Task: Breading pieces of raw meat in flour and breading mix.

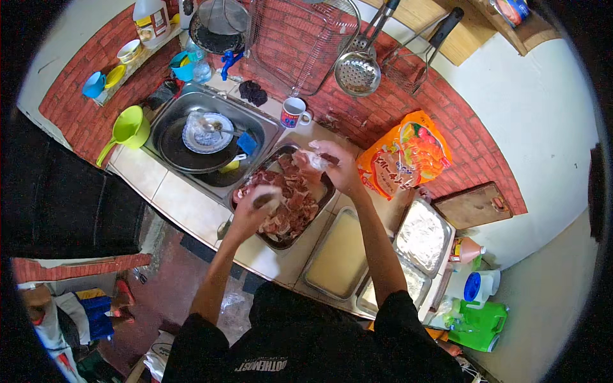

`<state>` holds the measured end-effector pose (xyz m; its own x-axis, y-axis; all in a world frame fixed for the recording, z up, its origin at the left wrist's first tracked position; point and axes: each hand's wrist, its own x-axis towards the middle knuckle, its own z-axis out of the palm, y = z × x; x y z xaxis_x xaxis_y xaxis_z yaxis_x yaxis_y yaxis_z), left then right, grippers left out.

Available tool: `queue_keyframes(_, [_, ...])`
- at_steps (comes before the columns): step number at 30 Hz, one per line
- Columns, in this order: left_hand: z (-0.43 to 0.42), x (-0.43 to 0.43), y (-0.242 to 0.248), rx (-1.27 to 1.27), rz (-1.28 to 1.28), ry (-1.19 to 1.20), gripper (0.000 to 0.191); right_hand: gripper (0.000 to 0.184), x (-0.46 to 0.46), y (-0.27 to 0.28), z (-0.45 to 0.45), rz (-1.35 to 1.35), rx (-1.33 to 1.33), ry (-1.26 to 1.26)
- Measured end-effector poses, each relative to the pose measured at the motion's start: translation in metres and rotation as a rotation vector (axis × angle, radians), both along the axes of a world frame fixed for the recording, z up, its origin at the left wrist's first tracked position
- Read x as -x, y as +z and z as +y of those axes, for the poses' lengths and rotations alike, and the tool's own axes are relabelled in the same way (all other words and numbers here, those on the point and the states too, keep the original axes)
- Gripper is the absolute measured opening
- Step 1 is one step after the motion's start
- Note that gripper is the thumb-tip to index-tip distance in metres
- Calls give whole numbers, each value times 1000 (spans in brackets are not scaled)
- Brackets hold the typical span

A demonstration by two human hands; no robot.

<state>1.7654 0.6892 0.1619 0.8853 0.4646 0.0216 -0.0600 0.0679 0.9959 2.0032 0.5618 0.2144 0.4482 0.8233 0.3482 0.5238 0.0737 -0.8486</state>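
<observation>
A rectangular metal tray [324, 201] holding pieces of raw meat [292, 206] stands beside the sink, in front of me. Over the tray's left side is my left hand [256, 206], its fingers curled and blurred; whether it holds anything is unclear. My right hand [337, 165] is above the far right part of the tray, its fingers closed on a whitish, crumpled piece that I cannot identify. To the right of the meat lies a metal tray of pale yellowish liquid [336, 253]. Two more metal trays hold white powder [424, 234], farther right.
The steel sink [225, 184] at left holds a black pan, a patterned plate [208, 134] and a blue sponge [246, 142]. A mug [294, 114] stands behind the meat. An orange printed bag [407, 153] leans on the brick-patterned wall, near a wooden board [474, 206].
</observation>
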Motion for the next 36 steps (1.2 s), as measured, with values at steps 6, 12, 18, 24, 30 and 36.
queue_keyframes(6, [34,-55,49,-455,-6,49,47,32,0,10,4,-12,19,105])
queue_keyframes(12, [54,-77,55,-636,-102,-139,37,26,8,18,3,135,68,122])
queue_keyframes(18, [55,-82,59,-735,-65,-156,28,33,11,27,-5,114,80,95])
queue_keyframes(24, [43,-81,47,-656,24,-106,25,37,11,15,-11,107,76,67])
queue_keyframes(30, [42,-74,48,-622,113,-109,28,34,18,8,-18,87,73,-1])
queue_keyframes(36, [37,-70,66,-703,9,-41,23,29,23,15,-27,101,64,-76])
